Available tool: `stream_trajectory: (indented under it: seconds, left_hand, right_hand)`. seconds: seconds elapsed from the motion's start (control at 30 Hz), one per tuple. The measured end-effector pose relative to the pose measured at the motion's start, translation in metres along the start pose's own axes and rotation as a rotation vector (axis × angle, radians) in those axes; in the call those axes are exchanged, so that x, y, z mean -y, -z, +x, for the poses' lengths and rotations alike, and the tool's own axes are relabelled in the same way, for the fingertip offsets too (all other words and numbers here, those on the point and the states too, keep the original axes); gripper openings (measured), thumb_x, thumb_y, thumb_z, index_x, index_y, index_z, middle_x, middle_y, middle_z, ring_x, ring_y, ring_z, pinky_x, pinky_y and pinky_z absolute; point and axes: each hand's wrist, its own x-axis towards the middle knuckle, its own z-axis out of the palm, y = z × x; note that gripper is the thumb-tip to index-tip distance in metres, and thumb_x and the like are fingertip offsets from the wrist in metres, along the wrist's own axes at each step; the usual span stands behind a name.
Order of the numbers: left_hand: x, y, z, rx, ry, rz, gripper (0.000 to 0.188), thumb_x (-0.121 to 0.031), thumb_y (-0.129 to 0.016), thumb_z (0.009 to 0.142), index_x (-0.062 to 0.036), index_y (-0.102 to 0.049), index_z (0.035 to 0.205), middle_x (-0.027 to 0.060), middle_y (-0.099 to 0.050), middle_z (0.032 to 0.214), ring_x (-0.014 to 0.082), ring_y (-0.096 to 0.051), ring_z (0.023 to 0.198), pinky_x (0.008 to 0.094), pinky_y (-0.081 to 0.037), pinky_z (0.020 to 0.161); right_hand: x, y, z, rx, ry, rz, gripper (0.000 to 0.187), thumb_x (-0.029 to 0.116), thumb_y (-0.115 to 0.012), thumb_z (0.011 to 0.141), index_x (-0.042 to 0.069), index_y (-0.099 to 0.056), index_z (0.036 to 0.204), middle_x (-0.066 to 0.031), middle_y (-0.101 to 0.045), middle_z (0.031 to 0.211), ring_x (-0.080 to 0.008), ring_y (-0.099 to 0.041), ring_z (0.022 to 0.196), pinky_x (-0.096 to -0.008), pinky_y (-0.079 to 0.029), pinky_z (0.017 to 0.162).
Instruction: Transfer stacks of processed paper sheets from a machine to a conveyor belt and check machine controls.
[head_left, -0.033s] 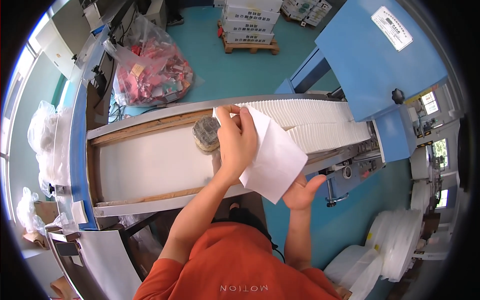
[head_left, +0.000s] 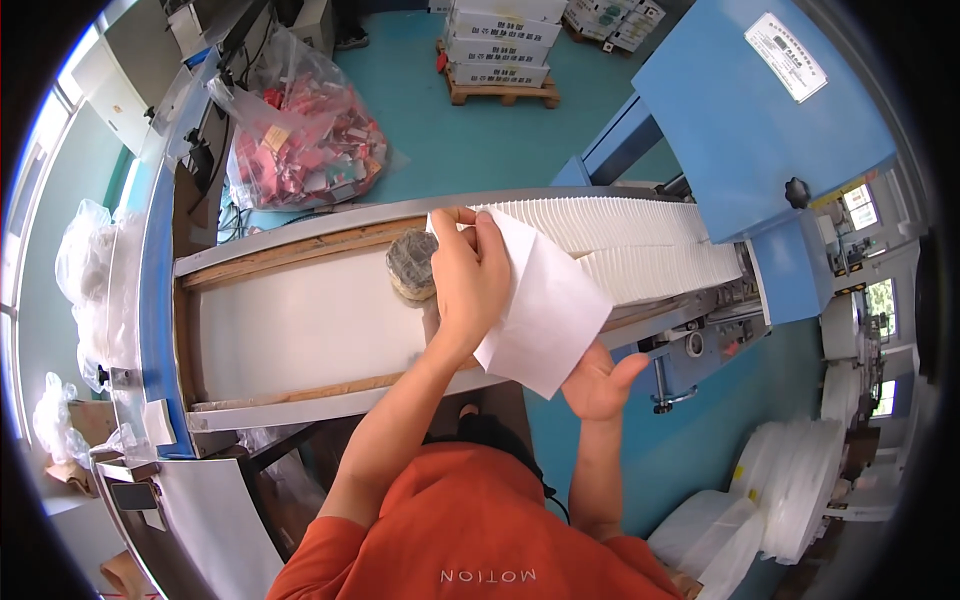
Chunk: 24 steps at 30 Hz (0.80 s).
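A folded white paper piece, envelope-like (head_left: 550, 310), is held above the conveyor table. My left hand (head_left: 472, 285) pinches its upper left edge between thumb and fingers. Below its lower right edge is my right hand (head_left: 600, 388), palm up, thumb stretched out to the side; its fingers pass behind the paper and are partly hidden. Just left of my left hand, a round, worn, grey-brown block (head_left: 411, 265) sits on the table. Behind the held piece, rows of white folded paper (head_left: 640, 245) stand on edge, packed closely, running right toward the machine.
The table's pale bed (head_left: 300, 335) has wooden strips and metal rails along its sides. A blue machine (head_left: 750, 110) stands at the right. Beyond the table are a clear bag of red scraps (head_left: 305, 150) and stacked white boxes (head_left: 500, 45) on a pallet. White rolls (head_left: 790, 480) lie lower right.
The white paper piece has shifted very slightly up and left, along with my left hand. Both hands keep the same pose.
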Motion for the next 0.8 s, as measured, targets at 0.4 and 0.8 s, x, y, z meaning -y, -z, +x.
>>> stream_trajectory:
  seconds: [0.4,0.8]
  left_hand:
    - [0.046,0.082,-0.013,0.602,0.293,-0.811,0.098,0.011,-0.066,0.080,-0.0193,-0.011,0.155,0.0178,-0.047,0.138,0.0261,-0.048,0.127,0.0383,-0.037,0.105]
    - [0.041,0.089,-0.020,0.800,0.123,-0.711,0.108,0.015,-0.066,0.078,-0.0215,0.000,0.156,0.0166,-0.035,0.149,0.0219,-0.049,0.125,0.0338,-0.047,0.096]
  right_hand:
    - [0.032,-0.028,0.025,-0.291,0.172,-0.606,0.077,-0.006,-0.059,0.089,0.004,-0.014,0.151,-0.0194,-0.064,0.112,-0.0140,-0.066,0.089,-0.0208,-0.050,0.070]
    - [0.045,-0.009,0.016,-0.238,0.143,-0.683,0.072,-0.012,-0.062,0.082,-0.002,-0.034,0.146,-0.0153,-0.058,0.126,-0.0150,-0.060,0.108,-0.0253,-0.049,0.087]
